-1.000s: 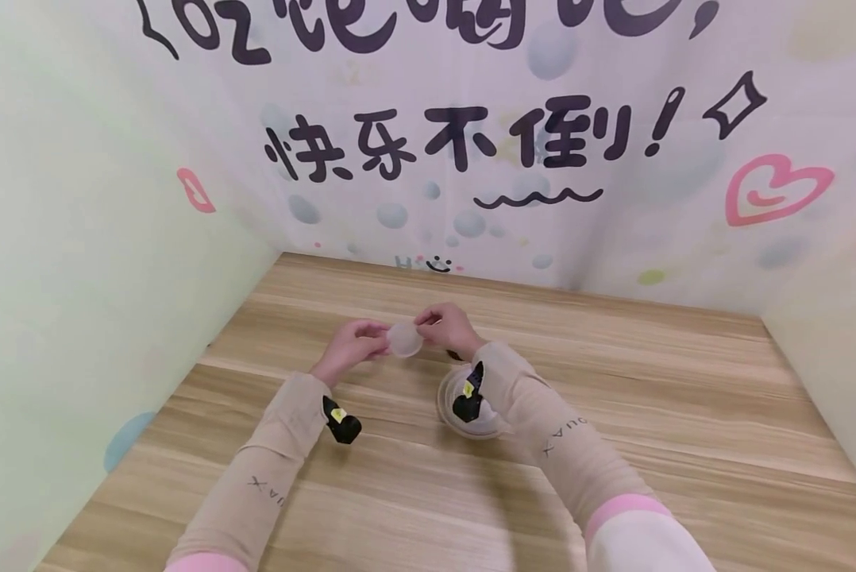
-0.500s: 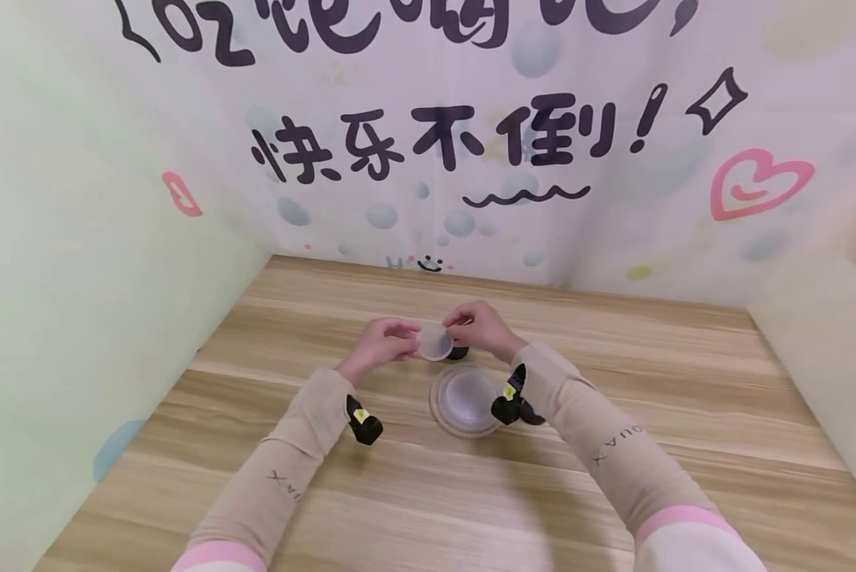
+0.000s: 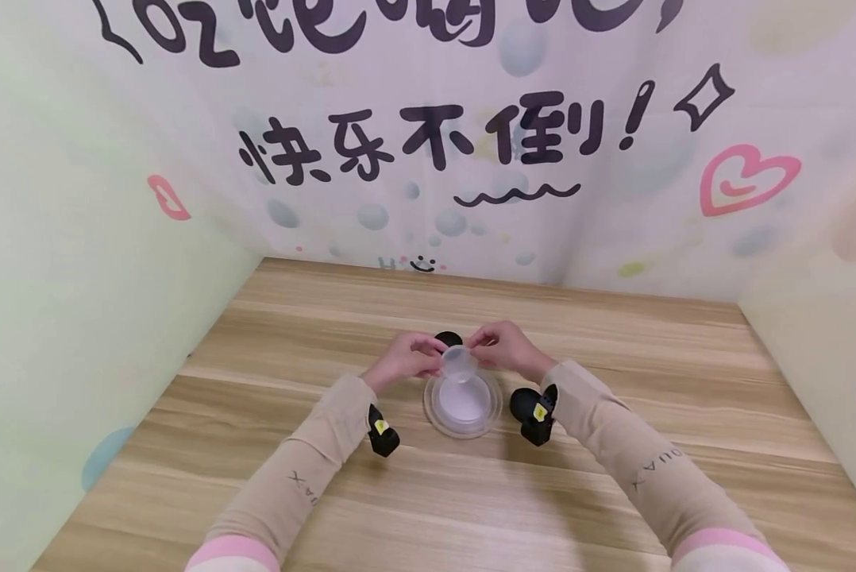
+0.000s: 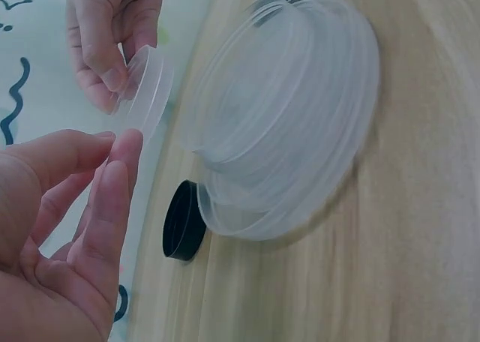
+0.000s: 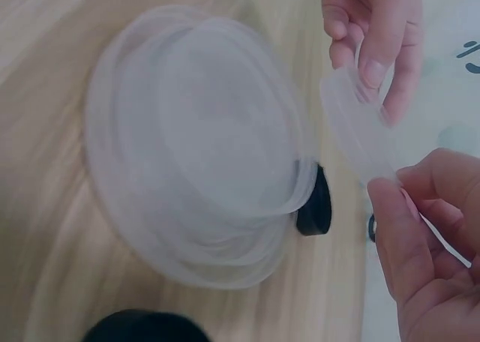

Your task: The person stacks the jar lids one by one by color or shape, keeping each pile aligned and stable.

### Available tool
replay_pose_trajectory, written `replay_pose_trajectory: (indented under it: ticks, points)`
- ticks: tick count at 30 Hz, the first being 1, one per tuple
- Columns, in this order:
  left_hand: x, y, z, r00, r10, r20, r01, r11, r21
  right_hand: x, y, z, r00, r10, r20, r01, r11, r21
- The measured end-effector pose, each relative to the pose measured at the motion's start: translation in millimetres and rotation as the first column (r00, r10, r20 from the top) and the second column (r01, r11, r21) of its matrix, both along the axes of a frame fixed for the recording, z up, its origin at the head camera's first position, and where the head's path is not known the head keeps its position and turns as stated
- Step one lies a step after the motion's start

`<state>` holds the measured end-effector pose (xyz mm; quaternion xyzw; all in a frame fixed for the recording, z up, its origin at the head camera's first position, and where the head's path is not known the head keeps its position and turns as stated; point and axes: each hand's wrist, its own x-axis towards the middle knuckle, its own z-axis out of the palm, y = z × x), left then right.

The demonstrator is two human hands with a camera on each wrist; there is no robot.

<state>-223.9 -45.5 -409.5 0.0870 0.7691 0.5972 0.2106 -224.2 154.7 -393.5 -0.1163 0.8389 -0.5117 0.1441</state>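
Note:
Both hands hold a small translucent round plastic lid [image 3: 460, 365] between them, raised above a stack of larger clear round lids [image 3: 464, 409] on the table. My left hand [image 3: 411, 356] pinches its left edge between thumb and fingertips. On the opposite edge, my right hand [image 3: 507, 348] pinches it the same way. The left wrist view shows the held lid [image 4: 148, 94] tilted, its raised rim visible. In the right wrist view the stacked lids [image 5: 202, 139] are blurred, with differing sizes piled together.
A black round cap [image 3: 448, 341] lies just behind the stack. Another black round piece [image 3: 522, 403] sits to the right of the stack, beside the right wrist camera. The wood-grain table [image 3: 314, 310] meets a printed cloth wall at the back.
Both hands have carried the small lid rightward and nearer, from the left of the stack to above it. The stack and the black caps are now less covered by the right arm.

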Motion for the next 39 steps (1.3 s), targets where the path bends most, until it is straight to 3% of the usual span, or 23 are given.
replay_pose_trajectory:
  ticks: [13,22,30,34,39]
  points:
    - [3.9,7.0,-3.6,0.996,-0.086,0.009,0.087,0.993,-0.083,11.9,11.7,-10.2,0.992,0.104,0.075,-0.101,0.994,-0.042]
    - [6.2,8.3,-1.8,0.989,-0.149,-0.021,0.145,0.979,-0.143,15.9,14.1,-14.2,0.986,0.104,0.134,-0.102,0.995,-0.019]
    - [7.6,9.3,-7.1,0.987,-0.158,-0.010,0.154,0.975,-0.162,17.8,14.0,-22.7,0.984,0.150,0.098,-0.145,0.988,-0.052]
    - [10.3,9.1,-4.6,0.988,-0.157,-0.007,0.154,0.976,-0.151,25.1,11.0,-13.1,0.986,0.150,0.074,-0.146,0.988,-0.056]
    - [11.6,9.8,-4.9,0.987,-0.159,-0.009,0.155,0.974,-0.166,25.3,11.0,-17.6,0.988,0.137,0.067,-0.135,0.990,-0.043]
